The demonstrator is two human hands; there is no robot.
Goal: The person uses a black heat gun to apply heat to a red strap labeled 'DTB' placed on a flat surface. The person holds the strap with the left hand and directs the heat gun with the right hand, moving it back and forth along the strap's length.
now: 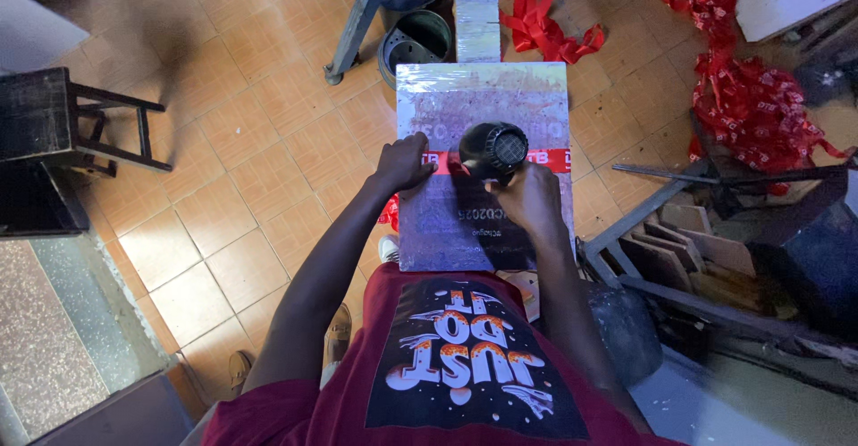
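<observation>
Hair dryer: black, with a grey mesh grille. Ribbon strip: red with white lettering. Wrapped board: grey-purple under glossy clear film, with faint dark print. Ribbon heap: red with white marks. Floor: orange-tan square tiles. Stool: dark brown. Shirt: maroon, with a black panel printed in white and orange.

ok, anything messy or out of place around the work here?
Yes: loose red ribbon lies heaped on the tiled floor at the upper right, with more red scraps beyond the wrapped grey panel. On the panel, the left hand presses the red band while the right hand holds the black hair dryer.
</observation>
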